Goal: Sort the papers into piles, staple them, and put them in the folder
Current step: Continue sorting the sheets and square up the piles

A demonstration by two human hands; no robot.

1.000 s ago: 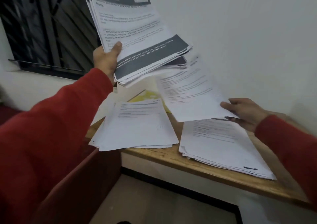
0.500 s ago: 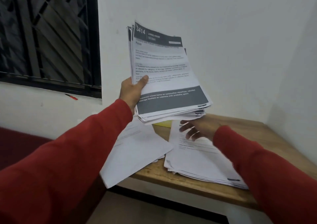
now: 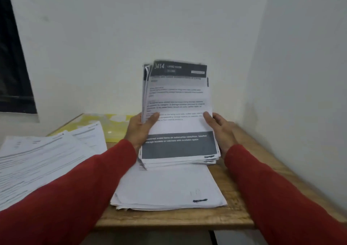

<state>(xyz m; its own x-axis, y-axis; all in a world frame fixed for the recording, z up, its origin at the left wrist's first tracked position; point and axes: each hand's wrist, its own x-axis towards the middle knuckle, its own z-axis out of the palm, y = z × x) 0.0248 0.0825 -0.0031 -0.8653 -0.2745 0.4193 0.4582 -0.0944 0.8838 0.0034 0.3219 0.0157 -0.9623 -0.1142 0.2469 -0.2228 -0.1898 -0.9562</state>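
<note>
Both hands square up a held stack, with sorting under way.

The stack [image 3: 178,113] stands tilted on the near pile [image 3: 169,190], left hand [image 3: 139,130] and right hand [image 3: 221,130] each curled round a side edge. A second pile [image 3: 43,158] lies left of it and overhangs the table [image 3: 234,214] edge; the yellow folder [image 3: 105,126] waits behind. Nothing looks stapled yet. Walls crowd it behind and right.

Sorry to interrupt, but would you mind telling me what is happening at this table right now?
A person in red sleeves holds a stack of printed papers upright with both hands, the left hand and right hand gripping its sides. Its lower edge rests on a white pile on the wooden table. Another pile lies to the left, and a yellow folder sits behind.
</note>
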